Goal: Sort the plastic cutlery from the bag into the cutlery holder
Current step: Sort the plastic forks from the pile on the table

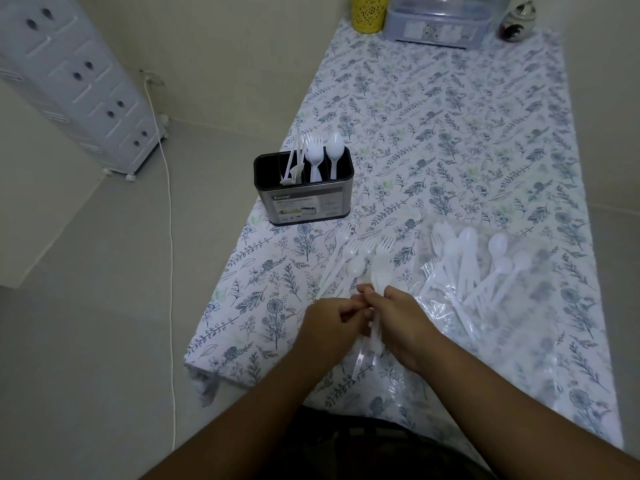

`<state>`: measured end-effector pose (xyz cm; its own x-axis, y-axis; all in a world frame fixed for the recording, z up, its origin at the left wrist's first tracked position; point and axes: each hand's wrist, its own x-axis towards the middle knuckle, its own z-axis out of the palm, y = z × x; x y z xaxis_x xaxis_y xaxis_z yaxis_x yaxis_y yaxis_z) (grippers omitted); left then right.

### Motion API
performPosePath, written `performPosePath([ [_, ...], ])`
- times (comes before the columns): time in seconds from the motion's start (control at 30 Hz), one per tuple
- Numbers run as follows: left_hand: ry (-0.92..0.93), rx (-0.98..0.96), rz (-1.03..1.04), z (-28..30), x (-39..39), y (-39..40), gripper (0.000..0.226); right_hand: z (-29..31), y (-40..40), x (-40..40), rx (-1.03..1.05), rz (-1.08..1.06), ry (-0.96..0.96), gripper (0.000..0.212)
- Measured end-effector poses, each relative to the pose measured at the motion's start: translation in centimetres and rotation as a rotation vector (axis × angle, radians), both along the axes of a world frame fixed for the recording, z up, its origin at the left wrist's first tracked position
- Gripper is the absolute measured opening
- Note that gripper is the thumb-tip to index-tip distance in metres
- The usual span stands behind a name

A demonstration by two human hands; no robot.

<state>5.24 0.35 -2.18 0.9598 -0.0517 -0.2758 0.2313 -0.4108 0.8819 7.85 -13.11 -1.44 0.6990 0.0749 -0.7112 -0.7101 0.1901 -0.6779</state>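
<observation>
Both hands, left (329, 318) and right (394, 315), grip a bundle of white cutlery (363, 261); handles are hidden, piece count unclear. Clear bag (485, 271) lies right. Cutlery holder (304, 188) stands far-left on the surface (450, 133).

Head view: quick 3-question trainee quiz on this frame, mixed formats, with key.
1. True or false: the cutlery holder already has cutlery standing in it.
2. Multiple choice: the clear plastic bag with spoons and forks lies A) left of the hands, B) right of the hands, C) inside the holder.
3. Fill in: the left hand and right hand together grip a bunch of white ____.

Key: 1 true. 2 B. 3 cutlery (forks and spoons).
</observation>
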Motion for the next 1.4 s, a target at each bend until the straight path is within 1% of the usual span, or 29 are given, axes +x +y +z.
performPosePath([
  [0.1,-0.075,0.206,0.02,0.0,1.0,0.8,0.015,0.1,-0.7,-0.3,-0.073,0.019,0.014,0.029],
  [0.17,-0.089,0.285,0.087,-0.7,2.0,1.7,0.011,-0.1,-1.4,-0.6,-0.18,0.064,0.008,0.034],
  [0.23,-0.064,0.337,0.157,-1.5,3.2,2.5,0.007,-0.4,-1.8,-0.7,-0.264,0.115,0.008,0.034],
  [0.3,-0.025,0.404,0.156,-2.4,4.3,2.8,0.017,-0.3,-2.1,-0.8,-0.245,0.121,0.032,0.031],
  [0.4,0.021,0.525,0.081,-3.3,5.3,2.5,0.029,0.0,-2.2,-1.0,-0.167,0.11,0.043,0.028],
  [0.57,0.024,0.62,0.032,-3.9,6.1,2.6,0.014,-0.1,-2.5,-1.4,-0.198,0.126,0.035,0.025],
  [0.63,0.022,0.654,0.016,-4.0,6.2,2.8,0.012,-0.1,-2.7,-1.4,-0.193,0.112,0.047,0.027],
  [0.7,0.012,0.622,0.047,-3.9,5.9,3.1,0.012,0.0,-2.8,-1.3,-0.151,0.077,0.065,0.027],
  [0.73,-0.004,0.577,0.083,-3.6,5.7,3.3,0.012,0.0,-2.8,-1.2,-0.119,0.055,0.074,0.026],
  [0.83,-0.044,0.367,0.208,-1.8,4.3,3.2,0.005,0.0,-2.6,-1.0,-0.028,0.007,0.079,0.023],
  [0.9,-0.026,0.236,0.216,-0.3,3.0,2.2,0.007,0.1,-2.3,-0.9,0.001,-0.011,0.065,0.021],
  [0.93,0.008,0.154,0.201,0.1,2.3,1.5,0.009,0.1,-2.1,-0.8,0.025,-0.028,0.058,0.021],
  [1.03,0.223,-0.155,0.235,1.4,0.1,-0.7,0.01,0.2,-1.7,-0.7,0.111,-0.081,0.042,0.022],
  [1.07,0.233,-0.206,0.256,1.6,-0.5,-1.3,0.011,0.3,-1.6,-0.6,0.132,-0.094,0.038,0.024],
  [1.1,0.175,-0.171,0.256,1.6,-0.9,-1.7,0.013,0.3,-1.6,-0.6,0.138,-0.101,0.035,0.024],
  [1.2,-0.056,0.017,0.253,2.1,-1.2,-1.9,0.012,0.5,-1.4,-0.5,0.141,-0.116,0.042,0.015],
  [1.27,-0.178,0.056,0.209,2.2,-0.9,-1.7,0.01,0.6,-1.1,-0.5,0.139,-0.125,0.04,0.015],
  [1.33,-0.244,0.106,0.157,1.7,-0.8,-1.5,0.008,0.8,-1.0,-0.6,0.139,-0.126,0.027,0.011],
  [1.4,-0.27,0.177,0.123,1.0,-1.0,-1.5,0.007,1.2,-1.0,-0.8,0.126,-0.118,0.012,0.012],
])
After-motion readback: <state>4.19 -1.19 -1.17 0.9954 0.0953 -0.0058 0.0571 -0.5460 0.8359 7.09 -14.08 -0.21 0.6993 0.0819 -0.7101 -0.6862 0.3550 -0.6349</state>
